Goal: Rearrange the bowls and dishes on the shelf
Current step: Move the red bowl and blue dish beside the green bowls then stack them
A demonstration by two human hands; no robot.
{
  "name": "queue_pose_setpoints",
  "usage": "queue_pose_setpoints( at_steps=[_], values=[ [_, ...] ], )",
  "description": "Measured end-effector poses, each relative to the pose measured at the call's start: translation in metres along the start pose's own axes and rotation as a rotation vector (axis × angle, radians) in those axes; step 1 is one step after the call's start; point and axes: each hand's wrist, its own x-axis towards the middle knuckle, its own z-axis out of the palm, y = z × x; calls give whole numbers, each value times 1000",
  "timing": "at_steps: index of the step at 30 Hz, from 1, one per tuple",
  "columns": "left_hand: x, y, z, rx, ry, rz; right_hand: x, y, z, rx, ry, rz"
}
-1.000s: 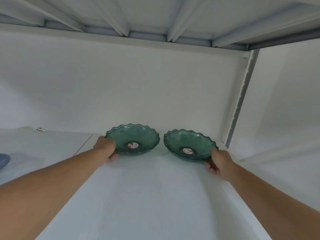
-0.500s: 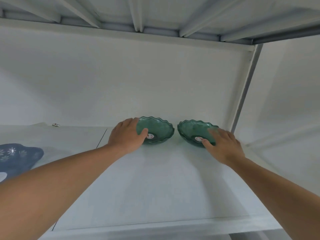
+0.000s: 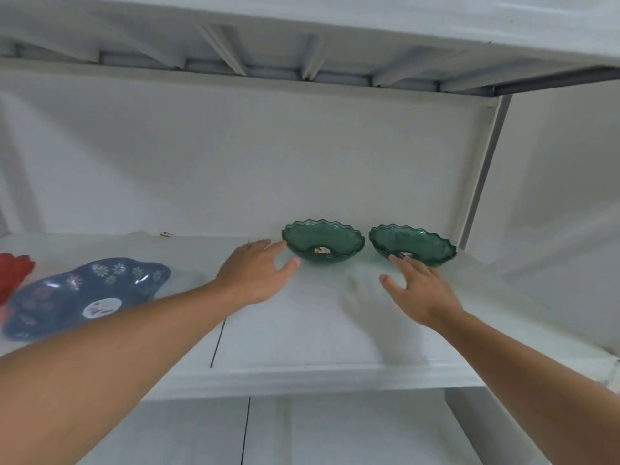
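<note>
Two green glass bowls with wavy rims stand side by side at the back right of the white shelf (image 3: 302,333): the left green bowl (image 3: 323,241) and the right green bowl (image 3: 414,243), each with a small sticker inside. My left hand (image 3: 258,271) hovers just left of the left bowl, fingers spread, holding nothing. My right hand (image 3: 419,290) is in front of the right bowl, fingers apart and empty, fingertips close to its near rim.
A blue flower-patterned dish (image 3: 84,297) lies on the shelf at the left, with a red dish (image 3: 13,273) partly cut off at the left edge. A shelf post (image 3: 483,169) stands at the right. Another shelf board runs overhead.
Both hands have let go of the green bowls and drawn back toward me. The view has pulled back, showing the blue and red dishes and the shelf's front edge.
</note>
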Motion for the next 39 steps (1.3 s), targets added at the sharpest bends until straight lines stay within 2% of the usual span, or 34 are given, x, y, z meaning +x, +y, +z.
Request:
queue_pose_setpoints(
  at_steps=[4,9,18,25,31,39],
  values=[
    [-50,-15,-14,27,41,-87,-21,-12,2,-1,-45,-59],
    [-117,-30,-25,37,-2,-181,-60,-38,1,99,-99,-98],
    [-172,-67,-75,-11,34,-140,-119,-119,-16,138,-78,-102],
    [-210,-139,-95,-67,29,-70,-150,-197,6,161,-94,-79],
    [-223,-201,-121,-51,34,-156,-159,-258,32,168,-137,-115],
    [-251,-285,-151,-55,56,-314,-123,-331,62,249,-166,-198]
  ],
)
